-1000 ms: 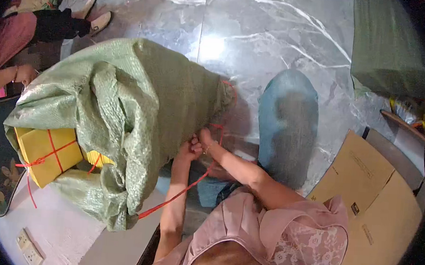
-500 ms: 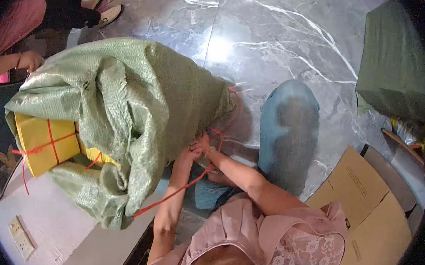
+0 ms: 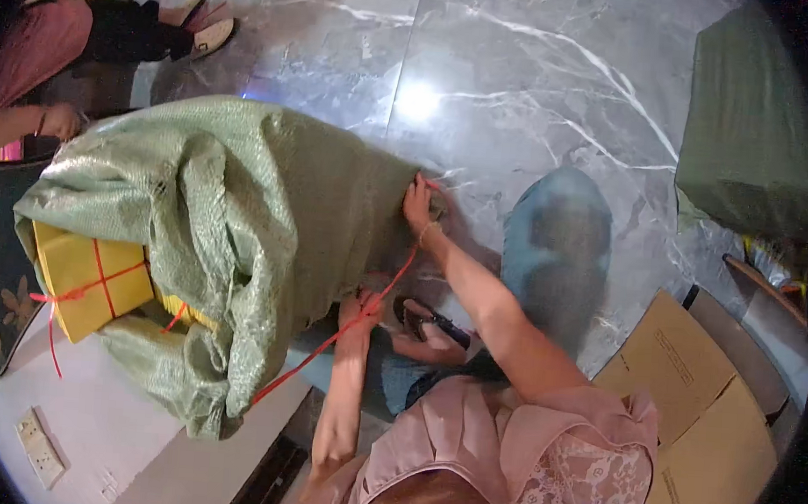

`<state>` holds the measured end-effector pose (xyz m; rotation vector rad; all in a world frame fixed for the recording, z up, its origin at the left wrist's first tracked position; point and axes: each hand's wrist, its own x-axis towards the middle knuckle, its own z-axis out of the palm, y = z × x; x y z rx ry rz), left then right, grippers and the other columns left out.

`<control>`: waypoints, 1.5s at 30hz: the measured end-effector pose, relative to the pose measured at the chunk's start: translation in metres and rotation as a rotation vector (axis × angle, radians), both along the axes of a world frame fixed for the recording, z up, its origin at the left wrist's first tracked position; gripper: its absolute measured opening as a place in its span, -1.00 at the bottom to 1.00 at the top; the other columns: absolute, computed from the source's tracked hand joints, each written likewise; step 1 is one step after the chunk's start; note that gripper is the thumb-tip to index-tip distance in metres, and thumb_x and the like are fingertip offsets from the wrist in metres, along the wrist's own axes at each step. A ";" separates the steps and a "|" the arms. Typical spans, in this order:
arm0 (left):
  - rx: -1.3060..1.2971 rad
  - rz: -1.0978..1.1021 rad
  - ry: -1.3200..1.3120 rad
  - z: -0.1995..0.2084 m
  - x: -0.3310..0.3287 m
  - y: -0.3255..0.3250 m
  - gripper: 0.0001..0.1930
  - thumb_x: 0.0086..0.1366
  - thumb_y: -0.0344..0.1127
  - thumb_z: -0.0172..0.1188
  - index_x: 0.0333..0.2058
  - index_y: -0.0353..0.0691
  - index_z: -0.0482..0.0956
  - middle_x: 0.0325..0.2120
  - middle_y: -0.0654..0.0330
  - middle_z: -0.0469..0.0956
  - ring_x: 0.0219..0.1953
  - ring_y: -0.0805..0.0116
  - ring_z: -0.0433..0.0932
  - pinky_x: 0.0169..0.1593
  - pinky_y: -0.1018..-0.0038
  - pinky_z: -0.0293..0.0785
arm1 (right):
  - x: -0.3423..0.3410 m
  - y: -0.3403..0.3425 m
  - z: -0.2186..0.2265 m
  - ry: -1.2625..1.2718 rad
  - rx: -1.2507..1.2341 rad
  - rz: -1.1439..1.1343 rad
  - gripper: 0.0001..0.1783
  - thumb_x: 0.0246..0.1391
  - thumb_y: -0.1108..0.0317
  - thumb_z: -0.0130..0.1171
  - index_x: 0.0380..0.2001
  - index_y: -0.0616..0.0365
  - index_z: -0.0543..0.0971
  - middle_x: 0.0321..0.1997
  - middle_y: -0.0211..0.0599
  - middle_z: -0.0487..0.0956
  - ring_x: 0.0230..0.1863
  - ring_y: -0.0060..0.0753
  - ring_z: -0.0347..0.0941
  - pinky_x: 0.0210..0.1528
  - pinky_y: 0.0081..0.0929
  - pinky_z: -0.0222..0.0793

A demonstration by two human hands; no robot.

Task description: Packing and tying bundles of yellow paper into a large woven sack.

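A bulky green woven sack (image 3: 333, 200) lies tilted on its side, its rumpled mouth facing left. Inside that mouth shows a stack of yellow sheets (image 3: 92, 286) tied crosswise with red string. My right hand (image 3: 419, 204) is closed on the far bottom corner of the sack. Lower down, my left hand (image 3: 360, 309) has its curled fingers against the sack's near side, partly hidden. A red string (image 3: 327, 343) runs from the sack's mouth across my left wrist toward my right wrist.
A co-worker's hand (image 3: 60, 121) is by the sack's far left side. Flattened cardboard (image 3: 677, 365) lies at the right, below a green wrapped bundle (image 3: 750, 126). A pale surface with a power socket (image 3: 40, 448) is at lower left. Grey marbled floor (image 3: 530, 55) spreads ahead.
My hands were together near the sack's lower side. Now my right hand has moved up to its bottom corner, and my left hand slightly down. The sack's top has sunk a little.
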<state>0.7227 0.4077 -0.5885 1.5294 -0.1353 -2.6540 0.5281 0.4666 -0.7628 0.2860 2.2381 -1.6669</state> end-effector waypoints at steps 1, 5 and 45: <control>-0.009 0.037 -0.024 0.006 0.005 -0.001 -0.82 0.23 -0.21 -0.16 -0.46 -0.14 0.33 -0.76 0.33 0.16 -0.79 0.48 0.06 -0.74 0.62 0.01 | 0.001 -0.004 0.003 -0.066 0.053 0.058 -0.52 0.08 0.25 -0.21 0.05 0.25 0.19 0.05 0.14 0.21 0.04 0.12 0.15 0.09 -0.16 0.04; 0.183 -0.039 -0.101 -0.006 -0.059 0.034 -0.89 0.22 -0.25 -0.14 -0.40 -0.13 0.30 -0.71 0.31 0.15 -0.77 0.46 0.08 -0.73 0.56 0.05 | -0.084 0.121 -0.051 -0.070 0.062 0.259 -0.67 0.08 0.23 -0.15 -0.17 0.19 0.41 -0.08 -0.06 0.40 -0.06 -0.23 0.30 -0.03 -0.36 0.17; -0.822 0.506 0.381 0.325 0.000 -0.079 -0.74 0.21 -0.35 -0.07 -0.17 -0.35 0.43 -0.27 0.17 0.49 -0.26 0.42 0.47 -0.17 0.47 0.40 | 0.021 -0.061 0.626 0.992 0.134 2.057 -0.06 -0.49 0.06 0.36 0.04 0.15 0.21 0.00 -0.11 0.28 0.04 -0.10 0.17 0.08 -0.29 0.07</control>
